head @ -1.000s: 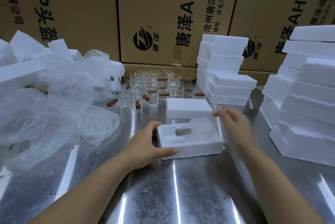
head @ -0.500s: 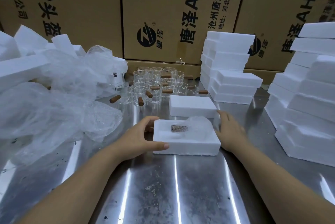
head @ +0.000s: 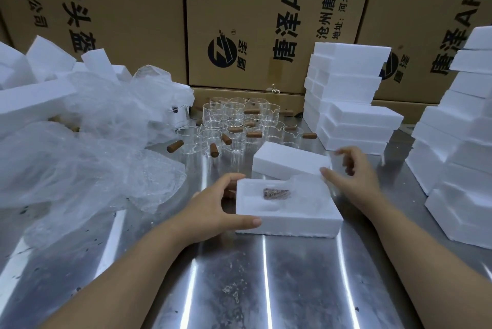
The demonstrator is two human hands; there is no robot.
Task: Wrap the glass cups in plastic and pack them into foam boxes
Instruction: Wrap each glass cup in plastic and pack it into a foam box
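Head view: the packing step is judged in hand. The white rectangular foam box base (head: 290, 222) is gripped at its left end by the left hand (head: 215, 206). One plastic-wrapped glass cup with a brown handle (head: 277, 193) is seated inside it. The right hand (head: 354, 177), blurred, is spread and holds nothing, just beside the flat white foam lid (head: 290, 162). Next, the lid needs grasping and square seating. Counted: one wrapped cup; the clear bare glass cups (head: 234, 126) beyond the hands cannot be counted exactly.

Both forearms reach forward, the left hand (head: 218, 205) curled round the foam box's (head: 292, 218) left end, the right hand (head: 354, 177) blurred, fingers loosely spread, by its far right corner.
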